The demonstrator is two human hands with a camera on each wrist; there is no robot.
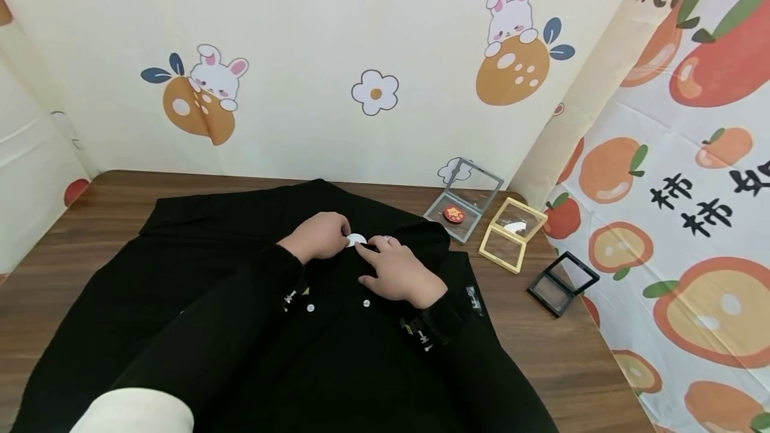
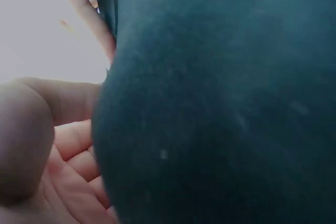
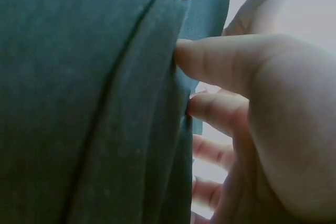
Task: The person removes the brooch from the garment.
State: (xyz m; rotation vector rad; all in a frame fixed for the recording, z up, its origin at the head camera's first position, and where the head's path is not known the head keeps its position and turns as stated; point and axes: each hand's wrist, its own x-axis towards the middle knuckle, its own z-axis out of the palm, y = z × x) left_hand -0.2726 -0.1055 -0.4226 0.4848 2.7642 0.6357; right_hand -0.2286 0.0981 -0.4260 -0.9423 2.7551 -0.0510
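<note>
A black shirt [image 1: 216,272] with small white buttons [image 1: 366,303] lies spread on the table. Near its upper edge, my left hand [image 1: 321,234] has its fingers bent onto the cloth, beside a small white rounded piece [image 1: 356,240]. My right hand [image 1: 404,271] meets that piece from the other side, index finger by its edge. Dark cloth [image 2: 210,103] fills most of the left wrist view and hides the left fingertips. In the right wrist view, the thumb [image 3: 215,61] and a finger pinch a fold of the shirt. What the white piece is, I cannot tell.
Right of the shirt stand three open hinged clear-windowed cases: a grey one [image 1: 426,211] holding a round red flower badge [image 1: 454,214], a yellow one [image 1: 501,262] and a black one [image 1: 544,299]. Printed curtains border the wooden table [image 1: 541,359] at back and right.
</note>
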